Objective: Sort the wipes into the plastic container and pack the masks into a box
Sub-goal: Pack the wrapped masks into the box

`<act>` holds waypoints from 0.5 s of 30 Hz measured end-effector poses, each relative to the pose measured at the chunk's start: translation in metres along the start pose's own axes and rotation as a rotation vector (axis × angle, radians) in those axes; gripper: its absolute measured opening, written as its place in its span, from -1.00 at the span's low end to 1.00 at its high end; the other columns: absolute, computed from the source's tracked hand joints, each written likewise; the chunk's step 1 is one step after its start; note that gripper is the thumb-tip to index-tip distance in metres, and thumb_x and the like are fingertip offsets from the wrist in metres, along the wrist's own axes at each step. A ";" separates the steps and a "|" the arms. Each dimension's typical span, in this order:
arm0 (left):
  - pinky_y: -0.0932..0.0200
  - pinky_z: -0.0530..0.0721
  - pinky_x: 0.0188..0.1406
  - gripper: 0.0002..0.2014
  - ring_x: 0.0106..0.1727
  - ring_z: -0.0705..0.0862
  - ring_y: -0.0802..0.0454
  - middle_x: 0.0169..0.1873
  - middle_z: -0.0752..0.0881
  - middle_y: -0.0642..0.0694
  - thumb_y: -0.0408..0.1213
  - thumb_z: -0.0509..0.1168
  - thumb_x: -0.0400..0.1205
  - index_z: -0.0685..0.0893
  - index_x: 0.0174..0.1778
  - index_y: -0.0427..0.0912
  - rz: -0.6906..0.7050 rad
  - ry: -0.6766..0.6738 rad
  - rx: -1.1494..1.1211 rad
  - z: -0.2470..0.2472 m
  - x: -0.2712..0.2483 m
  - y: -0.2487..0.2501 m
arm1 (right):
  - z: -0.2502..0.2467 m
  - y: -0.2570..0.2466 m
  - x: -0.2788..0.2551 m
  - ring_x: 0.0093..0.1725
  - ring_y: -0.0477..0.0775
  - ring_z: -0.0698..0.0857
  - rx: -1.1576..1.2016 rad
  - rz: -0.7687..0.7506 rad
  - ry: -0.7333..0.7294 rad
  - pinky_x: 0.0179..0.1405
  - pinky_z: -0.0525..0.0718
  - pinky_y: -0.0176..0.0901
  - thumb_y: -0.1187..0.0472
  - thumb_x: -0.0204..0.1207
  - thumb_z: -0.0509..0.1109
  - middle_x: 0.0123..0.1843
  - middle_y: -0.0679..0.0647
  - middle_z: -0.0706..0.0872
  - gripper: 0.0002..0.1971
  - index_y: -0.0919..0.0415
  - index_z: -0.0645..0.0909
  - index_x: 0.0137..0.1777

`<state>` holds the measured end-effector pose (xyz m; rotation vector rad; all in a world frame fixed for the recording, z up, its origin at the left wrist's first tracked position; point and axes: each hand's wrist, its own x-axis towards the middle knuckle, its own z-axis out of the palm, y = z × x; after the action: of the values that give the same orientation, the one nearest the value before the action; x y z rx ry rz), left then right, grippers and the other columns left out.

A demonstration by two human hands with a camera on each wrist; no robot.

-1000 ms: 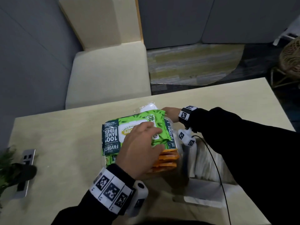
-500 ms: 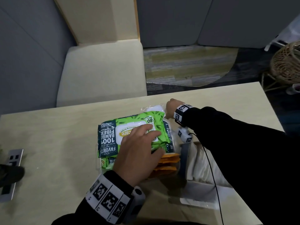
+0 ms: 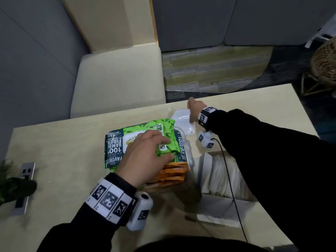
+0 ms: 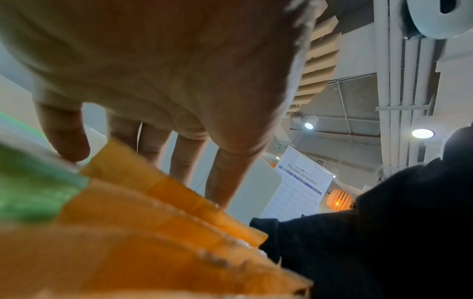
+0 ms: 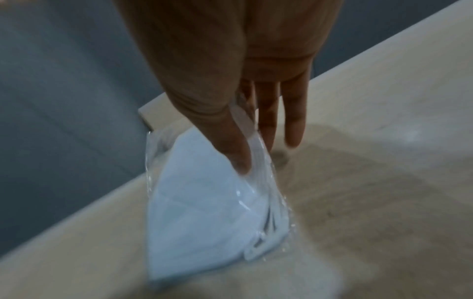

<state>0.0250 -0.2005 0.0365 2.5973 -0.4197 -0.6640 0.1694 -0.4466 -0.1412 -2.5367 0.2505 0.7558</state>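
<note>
Power strip (image 3: 25, 186): at 9 o'clock on the table (image 3: 63, 142), beside a dark plant (image 3: 11, 186).
Green wipes pack (image 3: 116, 148): lies flat on top of the stack in the clear plastic container (image 3: 189, 160), table centre.
Left hand (image 3: 143, 159): fingers spread and fairly straight, pressing down on the green pack.
Orange wipes packs (image 3: 172, 175): stacked under the green pack inside the container, at its 5 o'clock corner; their edges fill the left wrist view (image 4: 158, 232).
Mask (image 3: 181, 119): white, in a clear sleeve, at 12 o'clock from the container, lifted off the table.
Right hand (image 3: 195, 108): thumb and fingers pinch the sleeve's top edge (image 5: 245, 141).
Box (image 3: 218, 206): white, open, at 3 o'clock of the container, white masks inside.
</note>
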 end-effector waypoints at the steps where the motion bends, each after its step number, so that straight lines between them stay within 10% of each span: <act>1: -0.09 0.51 0.52 -0.58 0.47 0.51 0.10 0.43 0.59 0.18 0.13 0.47 0.62 0.73 0.40 0.17 -0.002 -0.003 -0.024 -0.002 0.000 0.001 | -0.011 0.006 -0.009 -0.05 0.36 0.81 0.110 0.012 0.034 -0.19 0.86 0.23 0.42 0.27 0.73 0.14 0.29 0.69 -0.31 0.15 0.38 0.26; 8: 0.08 0.57 0.31 -0.59 0.34 0.66 0.07 0.32 0.72 0.08 0.07 0.53 0.59 0.72 0.36 0.17 0.006 0.163 -0.165 -0.014 0.004 0.027 | -0.094 0.053 -0.112 0.03 0.37 0.83 0.754 -0.053 0.156 -0.11 0.87 0.35 0.58 0.42 0.55 -0.01 0.16 0.69 -0.43 0.18 0.57 0.38; 15: -0.04 0.58 0.41 -0.07 0.48 0.59 -0.04 0.56 0.55 0.01 0.32 0.54 0.46 0.37 0.71 0.10 0.186 0.105 0.017 0.026 0.000 0.109 | -0.100 0.059 -0.229 -0.41 0.18 0.70 1.160 -0.034 0.011 -0.45 0.82 0.10 0.50 0.58 0.33 -0.09 0.22 0.59 -0.51 0.14 0.50 0.47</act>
<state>-0.0081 -0.3029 0.0669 2.5550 -0.6256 -0.4609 0.0079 -0.5387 0.0367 -1.4345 0.4745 0.3812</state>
